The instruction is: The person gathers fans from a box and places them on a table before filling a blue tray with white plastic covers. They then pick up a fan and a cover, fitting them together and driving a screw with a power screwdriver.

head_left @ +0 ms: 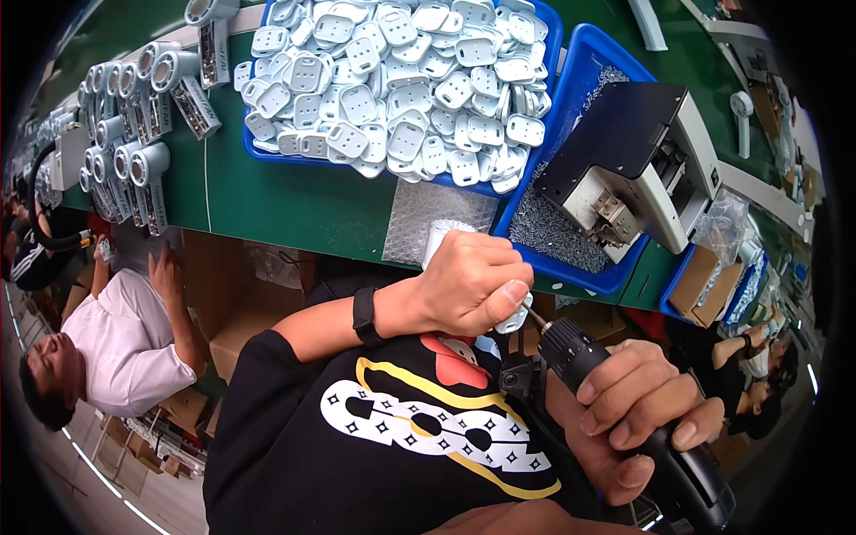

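My left hand (477, 278), with a black band on its wrist, is closed around a pale blue-white plastic part (443, 237). The part shows above the fist and again below the thumb; the fingers hide its middle, so its full shape cannot be told. In my right hand (637, 415) is a black electric screwdriver (575, 352), its fingers wrapped around the body. The thin bit points up and left to the end of the part below my left thumb. Whether the bit touches a screw there is too small to tell.
Ahead, a blue tray (562, 27) holds a heap of pale plastic covers (406, 85). To its right, a boxy screw feeder (624, 147) stands in a blue bin (588, 45) of loose screws (557, 234). Several handheld fan bodies (192, 102) stand at left. Co-workers sit on both sides.
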Demonstrator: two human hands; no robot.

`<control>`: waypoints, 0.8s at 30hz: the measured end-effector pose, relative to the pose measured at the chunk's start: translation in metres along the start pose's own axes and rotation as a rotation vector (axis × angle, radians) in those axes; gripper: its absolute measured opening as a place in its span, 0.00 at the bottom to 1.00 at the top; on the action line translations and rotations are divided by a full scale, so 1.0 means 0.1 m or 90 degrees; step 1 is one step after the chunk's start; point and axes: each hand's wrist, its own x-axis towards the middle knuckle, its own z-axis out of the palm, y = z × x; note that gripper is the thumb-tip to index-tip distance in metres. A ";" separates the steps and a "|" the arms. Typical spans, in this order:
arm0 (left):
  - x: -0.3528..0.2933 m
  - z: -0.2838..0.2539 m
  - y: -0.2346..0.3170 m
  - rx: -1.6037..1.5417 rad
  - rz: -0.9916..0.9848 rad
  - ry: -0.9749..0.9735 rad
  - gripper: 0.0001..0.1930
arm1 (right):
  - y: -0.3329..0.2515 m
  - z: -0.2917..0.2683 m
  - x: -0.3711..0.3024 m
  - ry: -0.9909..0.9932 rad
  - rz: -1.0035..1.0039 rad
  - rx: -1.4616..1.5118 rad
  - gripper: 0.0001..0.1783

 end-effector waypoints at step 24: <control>1.66 -2.77 -0.19 0.791 0.322 0.129 0.18 | 0.94 0.87 0.10 -0.205 0.214 -0.935 0.26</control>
